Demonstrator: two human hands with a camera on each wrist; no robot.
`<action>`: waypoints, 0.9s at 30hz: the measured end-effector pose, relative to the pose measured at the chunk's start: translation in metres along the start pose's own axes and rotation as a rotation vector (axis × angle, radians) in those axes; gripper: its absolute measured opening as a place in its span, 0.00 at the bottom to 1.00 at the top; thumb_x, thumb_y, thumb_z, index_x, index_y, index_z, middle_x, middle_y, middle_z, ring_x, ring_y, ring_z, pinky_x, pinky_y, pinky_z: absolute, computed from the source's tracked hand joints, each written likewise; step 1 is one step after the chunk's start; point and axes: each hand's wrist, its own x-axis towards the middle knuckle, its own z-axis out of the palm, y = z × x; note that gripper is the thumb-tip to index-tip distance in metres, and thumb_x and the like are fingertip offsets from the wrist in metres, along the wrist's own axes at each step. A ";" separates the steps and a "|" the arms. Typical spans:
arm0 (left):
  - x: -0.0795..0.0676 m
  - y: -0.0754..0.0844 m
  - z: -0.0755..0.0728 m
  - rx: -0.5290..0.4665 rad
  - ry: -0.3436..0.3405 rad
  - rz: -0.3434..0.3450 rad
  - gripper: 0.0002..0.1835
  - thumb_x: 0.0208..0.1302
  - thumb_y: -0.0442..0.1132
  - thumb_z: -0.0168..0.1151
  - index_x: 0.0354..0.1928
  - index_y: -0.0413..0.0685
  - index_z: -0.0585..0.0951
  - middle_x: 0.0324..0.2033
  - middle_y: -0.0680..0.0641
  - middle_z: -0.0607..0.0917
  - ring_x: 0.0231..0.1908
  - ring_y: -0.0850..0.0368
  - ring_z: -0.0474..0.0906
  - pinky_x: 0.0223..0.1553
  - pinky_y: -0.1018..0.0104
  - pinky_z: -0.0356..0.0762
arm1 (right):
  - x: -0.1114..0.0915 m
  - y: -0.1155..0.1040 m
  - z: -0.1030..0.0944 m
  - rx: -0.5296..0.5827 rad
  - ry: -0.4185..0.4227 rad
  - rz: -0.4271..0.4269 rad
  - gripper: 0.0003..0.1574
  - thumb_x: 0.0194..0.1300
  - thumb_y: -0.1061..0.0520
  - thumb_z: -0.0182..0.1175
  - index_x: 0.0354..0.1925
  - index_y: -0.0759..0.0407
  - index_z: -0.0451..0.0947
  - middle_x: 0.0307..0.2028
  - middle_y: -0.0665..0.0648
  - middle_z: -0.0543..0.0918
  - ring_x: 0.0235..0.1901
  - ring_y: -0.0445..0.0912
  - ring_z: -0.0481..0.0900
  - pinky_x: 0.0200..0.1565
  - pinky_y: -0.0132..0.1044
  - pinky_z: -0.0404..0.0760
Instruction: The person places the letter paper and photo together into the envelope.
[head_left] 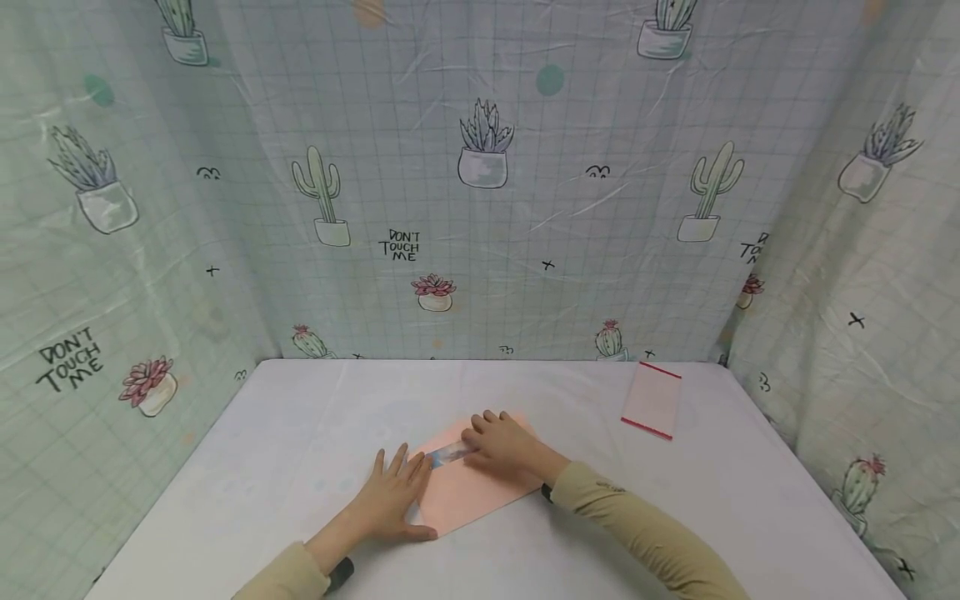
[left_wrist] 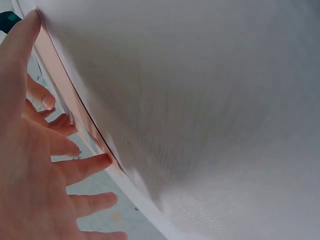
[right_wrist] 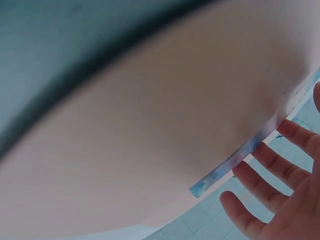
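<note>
A thin, flat pink sheet (head_left: 483, 496), perhaps a folder or card, lies askew on the white table. Across its far part lies a narrow blue-and-white patterned strip (head_left: 447, 454), seen more fully in the right wrist view as a long flat band (right_wrist: 220, 175). My left hand (head_left: 390, 496) spreads over the sheet's left side, fingertips at the strip's left end and thumb at the near corner. My right hand (head_left: 502, 446) covers the strip's right part; its spread fingertips touch the strip's far edge (right_wrist: 260, 187). The right thumb is mostly hidden in the right wrist view.
At the table's back right lies a clear flat sleeve (head_left: 651, 400) with red edges. The white tabletop (head_left: 330, 417) is bounded at the back and sides by hanging cactus-print cloth (head_left: 525, 225). Dark bands circle both wrists.
</note>
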 end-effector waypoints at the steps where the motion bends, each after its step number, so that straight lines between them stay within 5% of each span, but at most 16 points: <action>1: 0.000 0.000 0.000 -0.006 -0.001 -0.001 0.55 0.45 0.75 0.48 0.64 0.36 0.58 0.62 0.36 0.64 0.62 0.30 0.54 0.54 0.29 0.52 | 0.000 0.000 0.001 -0.001 0.002 -0.001 0.21 0.63 0.36 0.44 0.47 0.44 0.69 0.40 0.48 0.71 0.37 0.42 0.67 0.36 0.34 0.68; 27: 0.004 0.001 -0.003 -0.004 -0.023 -0.022 0.57 0.42 0.75 0.51 0.63 0.35 0.58 0.62 0.36 0.65 0.60 0.28 0.56 0.53 0.28 0.52 | -0.014 -0.002 0.009 0.023 -0.022 -0.032 0.23 0.64 0.34 0.40 0.51 0.41 0.66 0.44 0.48 0.71 0.40 0.42 0.68 0.39 0.35 0.68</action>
